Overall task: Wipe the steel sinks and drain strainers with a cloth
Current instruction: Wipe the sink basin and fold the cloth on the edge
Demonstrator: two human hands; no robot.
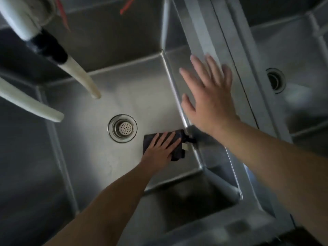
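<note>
Down on the floor of the near sink (99,96), the left hand (160,150) is pressing a dark cloth (178,153) flat, fingers spread, palm on top, not bunching or gripping it. Cloth is sitting in the right-hand part of the floor, just beside the right wall, near but not touching the drain strainer (122,128).

Right hand (206,96) is hanging open, fingers splayed, holding nothing. It's blurred, over the right wall and the divider rim (221,41); can't tell if it's touching steel or just hovering.

Second sink (301,55) is sitting to the right with its own drain (275,80); detail there is too blurred to judge. Two pale spouts (79,75) are hanging over the near sink, no water visibly running.

Step in hand, as I'm reading it: wiping the floor of the near sink.

How to do it well:
- Keeping the palm flat and pressure even, so the whole cloth is contacting steel.
- Working overlapping strokes toward the strainer, so residue is ending at the drain, not in corners.
- Pushing a folded cloth edge into the floor-to-wall seam on the right; a flat palm is likely skipping it.
- Doing the strainer last with fingertips through the cloth, circling the flange then the perforated cap.
- Bracing the free hand on the rim for reach.
- Watching the spouts overhead when lifting the arm.
</note>
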